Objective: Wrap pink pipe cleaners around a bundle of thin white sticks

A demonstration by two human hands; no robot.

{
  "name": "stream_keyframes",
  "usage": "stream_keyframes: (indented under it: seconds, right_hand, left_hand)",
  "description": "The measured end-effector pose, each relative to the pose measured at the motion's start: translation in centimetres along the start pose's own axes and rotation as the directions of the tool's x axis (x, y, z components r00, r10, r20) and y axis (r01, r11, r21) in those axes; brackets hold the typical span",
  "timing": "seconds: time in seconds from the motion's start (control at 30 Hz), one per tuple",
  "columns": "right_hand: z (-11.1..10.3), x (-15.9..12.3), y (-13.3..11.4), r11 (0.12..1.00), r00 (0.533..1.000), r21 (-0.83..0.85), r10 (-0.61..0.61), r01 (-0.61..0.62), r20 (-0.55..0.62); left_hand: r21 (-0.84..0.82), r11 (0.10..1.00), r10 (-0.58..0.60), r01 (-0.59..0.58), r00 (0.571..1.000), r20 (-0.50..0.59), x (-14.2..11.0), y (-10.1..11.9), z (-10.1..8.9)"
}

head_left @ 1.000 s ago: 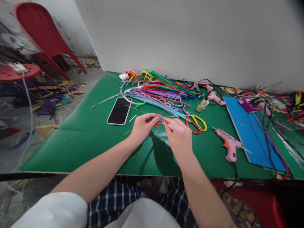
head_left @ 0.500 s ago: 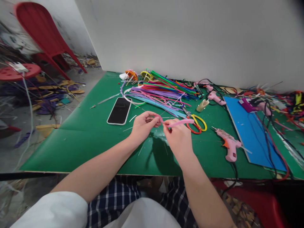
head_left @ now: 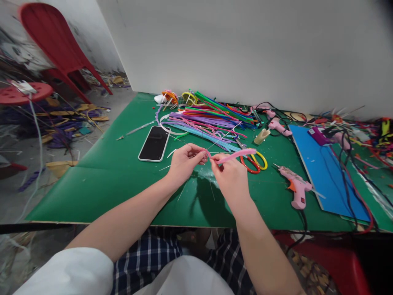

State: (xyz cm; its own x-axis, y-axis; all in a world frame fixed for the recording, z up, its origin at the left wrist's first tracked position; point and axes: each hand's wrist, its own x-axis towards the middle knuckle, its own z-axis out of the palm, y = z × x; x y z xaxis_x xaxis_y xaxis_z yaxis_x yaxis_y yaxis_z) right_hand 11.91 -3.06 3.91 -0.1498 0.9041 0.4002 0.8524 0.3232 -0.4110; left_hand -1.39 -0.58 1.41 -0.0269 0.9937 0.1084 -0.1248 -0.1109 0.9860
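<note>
A pink pipe cleaner point(head_left: 238, 155) runs between my hands, its free end pointing right past the scissors. My left hand point(head_left: 188, 162) is closed in a pinch on its left end, where several thin pale sticks or wires point(head_left: 225, 135) spread outward like spokes. What joins them at the centre is mostly hidden by my fingers. My right hand point(head_left: 229, 174) pinches the pipe cleaner a little to the right, between thumb and forefinger. Just beyond my right hand lie scissors point(head_left: 260, 159) with red and yellow handles.
A phone point(head_left: 154, 143) lies left of my hands. Behind them is a pile of coloured pipe cleaners point(head_left: 211, 116). To the right are a pink glue gun point(head_left: 294, 186) with its cable and a blue board point(head_left: 325, 172). A red chair point(head_left: 55, 41) stands beyond the green table's left side.
The free end of the pink pipe cleaner has swung up and to the right. The thin sticks have shifted slightly. Both hands stay almost in place.
</note>
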Motion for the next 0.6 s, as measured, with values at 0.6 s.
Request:
stream_keyframes:
  seconds: [0.6]
  right_hand:
    - [0.80, 0.05, 0.12, 1.000, 0.999, 0.009, -0.009, 0.009, -0.053]
  left_hand:
    - [-0.020, 0.997, -0.068, 0.069, 0.997, 0.028, -0.21, 0.27, 0.30]
